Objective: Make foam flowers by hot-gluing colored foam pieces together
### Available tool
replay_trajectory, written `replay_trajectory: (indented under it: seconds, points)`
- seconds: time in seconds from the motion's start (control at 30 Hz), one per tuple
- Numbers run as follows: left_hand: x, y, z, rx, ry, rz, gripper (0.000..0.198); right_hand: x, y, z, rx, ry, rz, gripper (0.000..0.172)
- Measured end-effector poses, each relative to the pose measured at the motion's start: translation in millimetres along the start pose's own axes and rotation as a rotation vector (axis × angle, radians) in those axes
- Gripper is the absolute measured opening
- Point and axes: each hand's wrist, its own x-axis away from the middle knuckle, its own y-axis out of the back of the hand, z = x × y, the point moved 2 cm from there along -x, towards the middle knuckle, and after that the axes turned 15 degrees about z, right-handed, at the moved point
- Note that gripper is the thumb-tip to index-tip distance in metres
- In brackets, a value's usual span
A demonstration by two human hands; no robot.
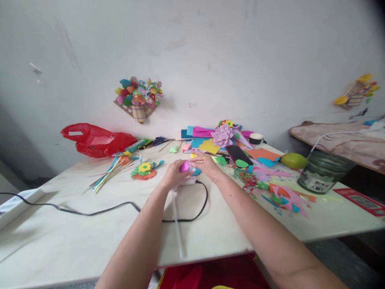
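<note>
Just above the middle of the table, my left hand (174, 175) is closed on a small bright purple piece (184, 166), probably craft foam. My right hand (207, 164) reaches in from the other side, its fingers bent and pinched at the same piece. A bit of blue (196, 171) shows under the right fingers; whether it is joined to the purple one I cannot tell. Beneath both hands lies a white glue gun (189, 181), partly hidden, with a black cord (207, 196). A translucent glue stick (177, 224) points from it toward the table's front edge.
Left of the hands lie foam flowers (144, 169), thin sticks (110, 174), a red plastic bag (96, 138) and a white power strip (21, 204). Coloured sheets (210, 146), a phone (237, 154), scraps (282, 192) and a dark green jar (321, 172) are behind and right.
</note>
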Motion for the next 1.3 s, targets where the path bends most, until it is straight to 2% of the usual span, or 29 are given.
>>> replay_trajectory:
  seconds: [0.27,0.53,0.8,1.1,1.3]
  points:
    - [1.2,0.4,-3.4,-0.008,-0.011,0.011,0.027,2.5,3.7,5.0,0.025,0.038,0.125,0.01]
    - [0.6,0.5,-4.9,-0.064,-0.049,-0.017,0.023,5.6,5.0,19.9,0.268,0.104,0.175,0.004]
    - [-0.2,0.7,-2.3,-0.042,-0.051,-0.04,0.023,3.5,5.6,15.1,0.27,0.125,0.083,0.011]
    - [-0.5,0.5,0.8,-0.056,-0.086,-0.048,0.025,7.6,9.4,20.2,0.296,0.147,0.172,0.016]
    - [-0.6,1.6,2.5,-0.119,-0.104,-0.061,0.025,4.1,11.6,14.3,0.308,0.164,0.155,0.019]
